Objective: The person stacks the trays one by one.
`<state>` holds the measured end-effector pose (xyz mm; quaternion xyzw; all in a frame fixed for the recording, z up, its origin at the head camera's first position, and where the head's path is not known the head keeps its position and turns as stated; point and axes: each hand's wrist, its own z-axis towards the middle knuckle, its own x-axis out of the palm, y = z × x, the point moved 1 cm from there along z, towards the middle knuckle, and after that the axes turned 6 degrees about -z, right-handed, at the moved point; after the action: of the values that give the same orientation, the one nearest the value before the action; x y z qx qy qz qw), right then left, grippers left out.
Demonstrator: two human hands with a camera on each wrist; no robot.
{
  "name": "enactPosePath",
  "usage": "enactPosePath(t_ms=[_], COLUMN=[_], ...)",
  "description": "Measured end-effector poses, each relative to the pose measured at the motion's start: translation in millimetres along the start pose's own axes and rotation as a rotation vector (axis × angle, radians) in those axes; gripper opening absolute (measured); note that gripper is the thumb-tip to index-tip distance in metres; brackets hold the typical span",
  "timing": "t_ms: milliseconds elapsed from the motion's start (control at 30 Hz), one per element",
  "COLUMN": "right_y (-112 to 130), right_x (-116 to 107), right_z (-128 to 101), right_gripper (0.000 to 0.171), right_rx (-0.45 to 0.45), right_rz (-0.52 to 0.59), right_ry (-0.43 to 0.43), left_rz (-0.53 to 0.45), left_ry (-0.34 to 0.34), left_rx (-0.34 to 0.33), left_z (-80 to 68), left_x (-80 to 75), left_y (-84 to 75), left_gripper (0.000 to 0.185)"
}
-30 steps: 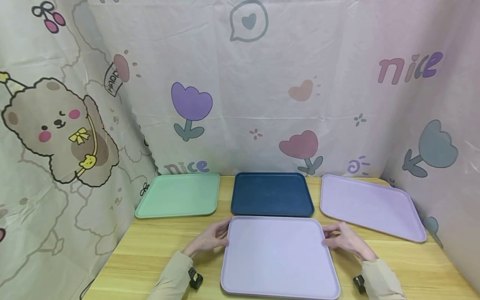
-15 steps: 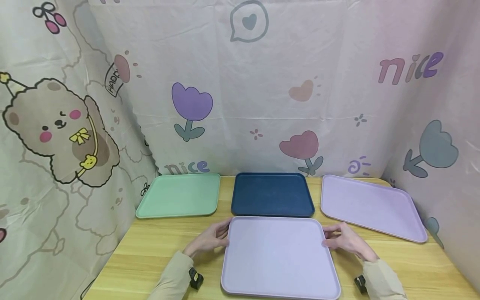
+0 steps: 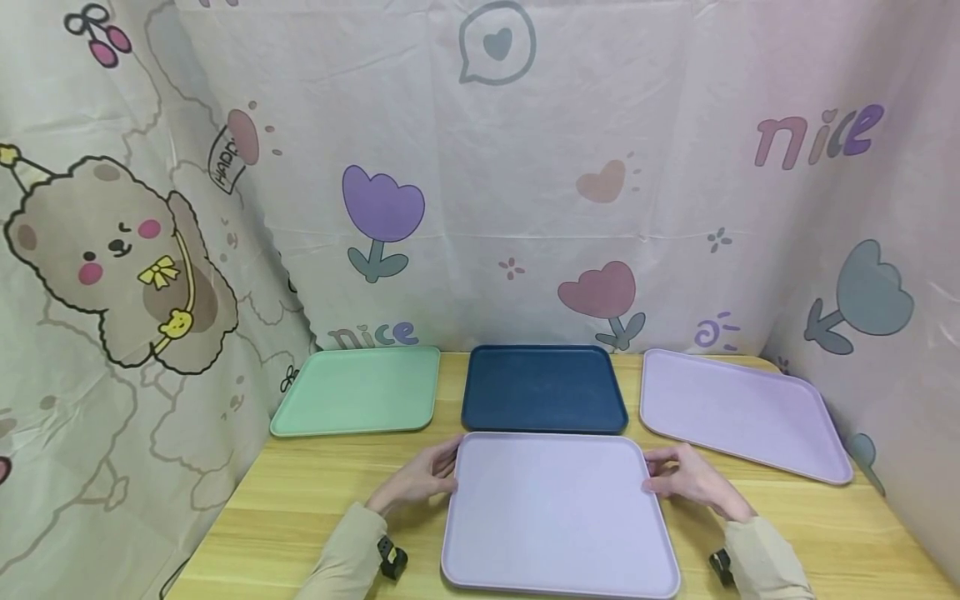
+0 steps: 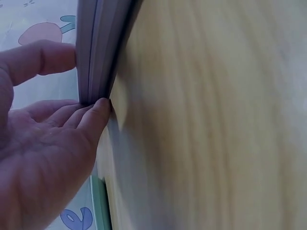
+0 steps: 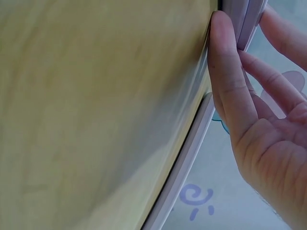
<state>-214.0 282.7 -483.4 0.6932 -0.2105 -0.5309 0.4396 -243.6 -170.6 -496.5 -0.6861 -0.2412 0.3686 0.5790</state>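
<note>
A lilac rectangular tray [image 3: 561, 517] lies in front of the person in the head view. From the side, its edge [image 4: 98, 52] shows layered lines, like trays stacked together. My left hand [image 3: 420, 477] grips its left side near the far corner; in the left wrist view the thumb [image 4: 57, 58] is at the upper rim and the fingertips are under the lower edge. On the opposite side, my right hand [image 3: 692, 480] holds the edge the same way, with a finger [image 5: 225, 43] tucked beneath the rim in the right wrist view.
Along the back of the wooden table [image 3: 315, 508] lie a green tray [image 3: 358, 390] on the left, a dark blue tray [image 3: 544, 390] in the middle and another lilac tray [image 3: 742, 414], set at an angle, on the right. A printed curtain [image 3: 517, 183] encloses the table.
</note>
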Motion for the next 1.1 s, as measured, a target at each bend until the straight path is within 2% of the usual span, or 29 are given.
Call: enactPosePath(t_ms=[233, 467, 633, 733, 967, 1100], right_y=[3, 4, 8, 10, 11, 11], right_x=[-1, -4, -5, -7, -9, -10], right_z=[0, 0, 3, 4, 10, 15], right_gripper=[0.053, 0.053, 0.056, 0.061, 0.066, 0.065], right_rx=[0.025, 0.076, 0.075, 0.085, 0.123, 0.110], right_rz=[-0.015, -0.091, -0.101, -0.085, -0.008, 0.066], right_ry=[-0.014, -0.127, -0.185, -0.191, -0.215, -0.236], left_rz=[-0.005, -0.010, 0.007, 0.023, 0.001, -0.025], left_ry=[-0.009, 0.003, -0.024, -0.076, -0.260, -0.305], left_rx=[-0.004, 0.026, 0.019, -0.002, -0.053, -0.051], left_z=[0.5, 0.1, 0.1, 0.2, 2.6, 5.0], left_x=[1.4, 2.9, 3.4, 4.4, 7.5, 8.0], left_y=[-0.6, -2.6, -2.9, -5.3, -14.3, -16.3], left_gripper=[0.083, 0.083, 0.079, 0.074, 0.068, 0.066])
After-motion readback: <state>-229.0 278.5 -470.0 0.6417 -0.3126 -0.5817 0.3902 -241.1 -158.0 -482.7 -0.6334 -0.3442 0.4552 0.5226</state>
